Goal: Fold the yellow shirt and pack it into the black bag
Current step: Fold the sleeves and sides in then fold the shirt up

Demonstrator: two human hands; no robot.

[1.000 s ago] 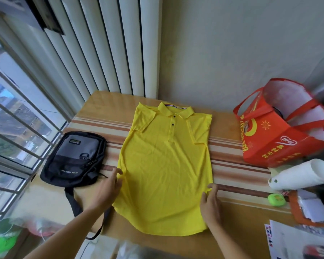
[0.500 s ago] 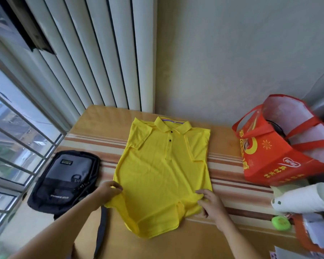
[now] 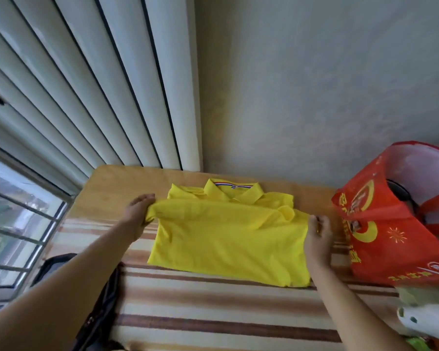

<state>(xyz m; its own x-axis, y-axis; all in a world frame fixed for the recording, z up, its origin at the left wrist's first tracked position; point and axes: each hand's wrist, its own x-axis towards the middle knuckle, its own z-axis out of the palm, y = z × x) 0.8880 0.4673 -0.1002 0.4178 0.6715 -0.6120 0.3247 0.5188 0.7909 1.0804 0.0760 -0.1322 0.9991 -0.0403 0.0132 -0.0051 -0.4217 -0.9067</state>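
Observation:
The yellow shirt (image 3: 228, 236) lies on the striped table, its lower half folded up over the chest so the hem sits just below the collar. My left hand (image 3: 138, 211) pinches the folded hem's left corner. My right hand (image 3: 318, 233) holds the hem's right corner at the shirt's right edge. The black bag (image 3: 96, 307) lies at the table's near left, mostly hidden under my left forearm.
A red shopping bag (image 3: 395, 224) stands open just right of the shirt. A white roll (image 3: 426, 320) lies at the near right. The striped table (image 3: 213, 312) meets a wall at the back, with a barred window (image 3: 13, 224) on the left.
Both hands have carried the shirt's bottom hem up and away from me, folding the lower half over the chest. The view has tilted upward.

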